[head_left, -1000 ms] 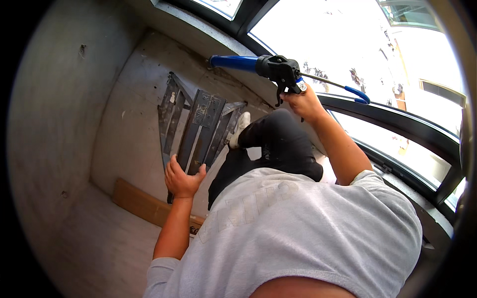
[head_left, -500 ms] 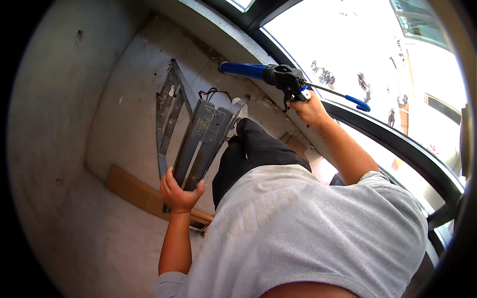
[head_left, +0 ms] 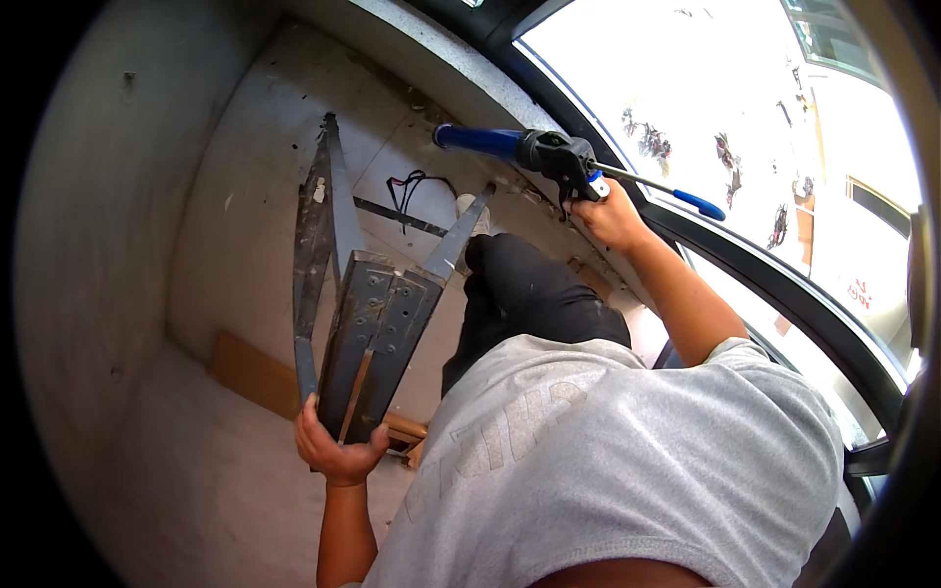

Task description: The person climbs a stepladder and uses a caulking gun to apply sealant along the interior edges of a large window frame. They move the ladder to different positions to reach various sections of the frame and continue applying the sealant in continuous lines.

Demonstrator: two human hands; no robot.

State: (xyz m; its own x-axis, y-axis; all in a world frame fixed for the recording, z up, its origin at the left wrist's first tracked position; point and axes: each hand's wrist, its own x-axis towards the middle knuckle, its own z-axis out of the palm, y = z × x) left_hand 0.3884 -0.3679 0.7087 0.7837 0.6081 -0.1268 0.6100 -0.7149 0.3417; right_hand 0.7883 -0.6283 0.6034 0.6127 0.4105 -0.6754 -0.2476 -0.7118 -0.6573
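Observation:
My right hand (head_left: 616, 218) is wrapped round the handle of a caulking gun (head_left: 557, 155) with a blue barrel, a black body and a blue-ended rod. The gun lies roughly level across the window side, its barrel pointing left. Down at the left, my left hand (head_left: 338, 453) grips the near end of a dark grey metal folding step stool (head_left: 377, 312), thumb on one side and fingers on the other. The stool's top plate is scuffed, and its splayed legs reach away over the floor. My palm hides part of that near end.
A dark cord (head_left: 412, 184) lies on the floor between the stool's legs. Brown board (head_left: 253, 370) leans low along the left wall (head_left: 118, 235). A dark window frame (head_left: 784, 287) runs down the right, beside a stone sill (head_left: 461, 64). My shoe stands by the stool.
The stool's top has swung toward me and lower, with my left hand moving down and slightly left on it. Its legs now spread wider in view. The caulking gun has hardly moved.

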